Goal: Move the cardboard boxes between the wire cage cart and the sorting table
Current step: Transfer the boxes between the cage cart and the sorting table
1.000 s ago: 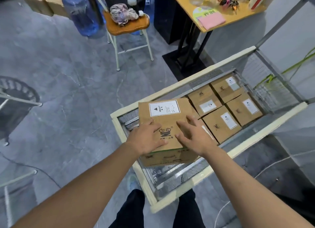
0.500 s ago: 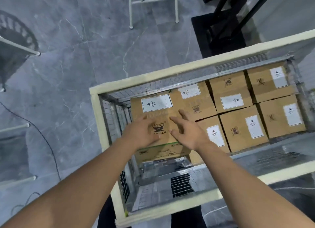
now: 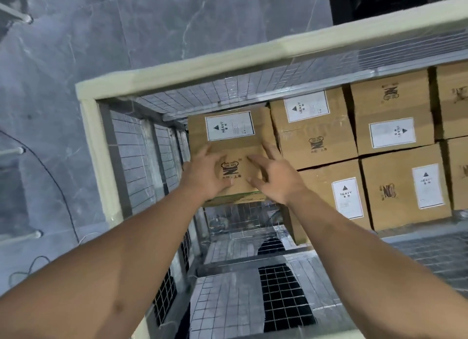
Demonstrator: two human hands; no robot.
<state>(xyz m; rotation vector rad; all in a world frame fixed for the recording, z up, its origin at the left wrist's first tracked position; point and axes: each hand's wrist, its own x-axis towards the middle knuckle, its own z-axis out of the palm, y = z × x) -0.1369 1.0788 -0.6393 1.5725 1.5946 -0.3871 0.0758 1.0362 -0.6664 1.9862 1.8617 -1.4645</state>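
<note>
I am in a storeroom or warehouse: a wire cage cart (image 3: 228, 67) with labelled cardboard boxes (image 3: 314, 136), grey floor (image 3: 126, 34).

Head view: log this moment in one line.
cardboard box: in wire cage cart, far-left corner, beside other boxes | left hand: rests on box top | right hand: fingers spread over box top

Both arms outstretched, left hand (image 3: 205, 173) flat, right hand (image 3: 276, 180) fingers spread

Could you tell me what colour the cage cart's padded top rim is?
Cream; the rim shows best in the head view.
</note>
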